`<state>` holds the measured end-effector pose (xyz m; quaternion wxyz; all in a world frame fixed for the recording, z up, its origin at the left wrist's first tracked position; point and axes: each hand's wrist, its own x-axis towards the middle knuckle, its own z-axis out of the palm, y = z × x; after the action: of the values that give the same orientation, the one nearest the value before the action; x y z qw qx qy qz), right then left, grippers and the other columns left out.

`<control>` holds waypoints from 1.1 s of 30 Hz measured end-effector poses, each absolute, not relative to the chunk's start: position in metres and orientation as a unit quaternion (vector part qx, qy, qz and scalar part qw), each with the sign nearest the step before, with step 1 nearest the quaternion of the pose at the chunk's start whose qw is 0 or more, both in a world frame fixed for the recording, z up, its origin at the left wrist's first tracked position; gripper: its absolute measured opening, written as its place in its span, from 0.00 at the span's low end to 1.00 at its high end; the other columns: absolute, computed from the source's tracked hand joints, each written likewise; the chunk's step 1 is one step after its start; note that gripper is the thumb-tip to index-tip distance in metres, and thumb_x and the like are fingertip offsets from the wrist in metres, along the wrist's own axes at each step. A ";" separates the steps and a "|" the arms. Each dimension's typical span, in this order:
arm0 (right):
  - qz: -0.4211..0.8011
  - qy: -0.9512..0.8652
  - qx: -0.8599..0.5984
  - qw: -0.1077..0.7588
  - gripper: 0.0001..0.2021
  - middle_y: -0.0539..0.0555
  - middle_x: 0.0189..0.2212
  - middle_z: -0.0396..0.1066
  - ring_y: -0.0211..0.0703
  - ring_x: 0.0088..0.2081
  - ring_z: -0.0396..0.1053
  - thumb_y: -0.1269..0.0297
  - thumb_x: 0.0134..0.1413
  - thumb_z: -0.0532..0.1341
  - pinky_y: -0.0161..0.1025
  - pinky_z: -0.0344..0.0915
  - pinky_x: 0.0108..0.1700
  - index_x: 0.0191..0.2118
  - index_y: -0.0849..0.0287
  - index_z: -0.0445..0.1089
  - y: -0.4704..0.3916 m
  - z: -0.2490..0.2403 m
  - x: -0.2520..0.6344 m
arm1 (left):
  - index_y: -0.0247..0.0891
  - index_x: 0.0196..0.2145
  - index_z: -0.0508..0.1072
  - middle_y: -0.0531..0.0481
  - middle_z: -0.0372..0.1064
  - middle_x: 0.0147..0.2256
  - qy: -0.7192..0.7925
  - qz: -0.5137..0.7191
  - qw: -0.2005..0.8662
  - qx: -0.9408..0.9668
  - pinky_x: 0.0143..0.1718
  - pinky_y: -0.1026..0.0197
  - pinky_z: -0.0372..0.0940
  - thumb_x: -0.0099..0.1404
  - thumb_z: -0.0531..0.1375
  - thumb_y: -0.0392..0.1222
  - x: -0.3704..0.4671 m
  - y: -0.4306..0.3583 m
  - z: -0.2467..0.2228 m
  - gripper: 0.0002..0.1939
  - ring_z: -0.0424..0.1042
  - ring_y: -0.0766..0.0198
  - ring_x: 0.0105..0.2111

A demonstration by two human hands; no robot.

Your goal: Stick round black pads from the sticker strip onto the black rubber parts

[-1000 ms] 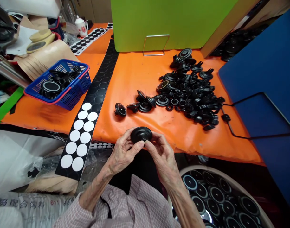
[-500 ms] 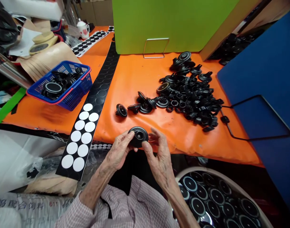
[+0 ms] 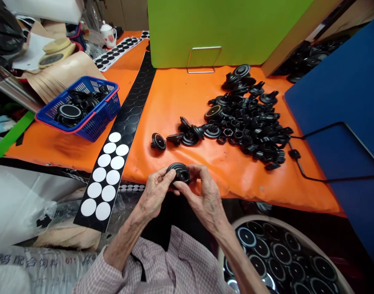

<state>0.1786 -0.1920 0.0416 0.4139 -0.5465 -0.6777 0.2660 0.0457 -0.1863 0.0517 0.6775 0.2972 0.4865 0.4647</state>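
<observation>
Both hands hold one round black plastic knob-like part (image 3: pixel 181 173) just over the table's front edge. Its hollow, stepped side faces up and toward me. My left hand (image 3: pixel 156 188) pinches its left rim, thumb on top. My right hand (image 3: pixel 204 196) grips its right and lower side; the fingers behind it are partly hidden. Beyond them, a single similar part (image 3: pixel 158 141) lies tilted on the orange table cover (image 3: pixel 174 98). A small cluster of such parts (image 3: pixel 188 134) sits to its right, touching a big pile of black parts (image 3: pixel 251 126).
A blue basket (image 3: pixel 95 122) of black parts stands at left. Beside it runs a black strip with white round stickers (image 3: pixel 99 174). A green panel (image 3: pixel 223 32) rises at the back, a blue panel (image 3: pixel 337 98) at right. Lower right, a tub (image 3: pixel 315 241) holds several disc-topped parts.
The black part has tilted in my hands, its hollow turning more toward the lower right. My right fingers have closed around its right side. The view has shifted slightly.
</observation>
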 end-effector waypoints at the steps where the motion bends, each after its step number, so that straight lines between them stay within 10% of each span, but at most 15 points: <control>1: 0.293 -0.687 -0.522 0.412 0.11 0.51 0.35 0.69 0.40 0.34 0.68 0.55 0.60 0.59 0.40 0.68 0.37 0.45 0.54 0.66 -0.191 0.044 0.180 | 0.31 0.37 0.77 0.46 0.74 0.32 0.483 0.465 0.680 0.298 0.25 0.67 0.65 0.58 0.64 0.49 0.045 -0.186 0.053 0.17 0.68 0.68 0.27; 7: 0.283 -0.656 -0.542 0.443 0.06 0.49 0.29 0.66 0.40 0.33 0.67 0.60 0.58 0.61 0.40 0.67 0.36 0.36 0.55 0.66 -0.189 0.040 0.173 | 0.31 0.35 0.77 0.46 0.73 0.32 0.476 0.474 0.685 0.283 0.24 0.68 0.64 0.59 0.63 0.48 0.042 -0.186 0.052 0.15 0.67 0.68 0.28; 12: 0.411 -0.614 -0.506 0.444 0.16 0.52 0.38 0.69 0.41 0.38 0.70 0.57 0.60 0.58 0.42 0.70 0.41 0.53 0.52 0.62 -0.177 0.034 0.170 | 0.32 0.39 0.77 0.45 0.74 0.35 0.547 0.481 0.598 0.334 0.26 0.68 0.66 0.61 0.61 0.51 0.026 -0.181 0.049 0.18 0.70 0.64 0.32; 23: 0.157 -0.762 -0.531 0.335 0.12 0.61 0.40 0.71 0.50 0.40 0.70 0.64 0.64 0.50 0.46 0.67 0.43 0.42 0.60 0.70 -0.097 0.023 0.121 | 0.39 0.46 0.73 0.44 0.73 0.39 0.674 0.491 0.397 0.382 0.30 0.61 0.70 0.61 0.60 0.52 -0.010 -0.154 0.038 0.19 0.73 0.58 0.35; 29: 0.393 -0.557 -0.553 0.478 0.14 0.51 0.28 0.70 0.42 0.28 0.69 0.52 0.61 0.53 0.38 0.68 0.32 0.35 0.56 0.70 -0.126 0.038 0.167 | 0.36 0.44 0.76 0.40 0.68 0.43 0.718 0.495 0.160 0.463 0.51 0.50 0.62 0.58 0.63 0.47 0.013 -0.128 0.059 0.18 0.67 0.50 0.46; 33: 0.528 -0.496 -0.505 0.469 0.18 0.50 0.24 0.71 0.40 0.25 0.69 0.48 0.61 0.52 0.39 0.69 0.30 0.33 0.57 0.70 -0.149 0.047 0.180 | 0.35 0.38 0.77 0.43 0.72 0.37 0.611 0.466 0.456 0.449 0.42 0.55 0.66 0.58 0.63 0.50 0.029 -0.142 0.068 0.16 0.70 0.56 0.37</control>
<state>0.1802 -0.1488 0.0473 0.4694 -0.5047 -0.4960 0.5282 0.0293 -0.1420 0.0678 0.4557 0.4491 0.6112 0.4659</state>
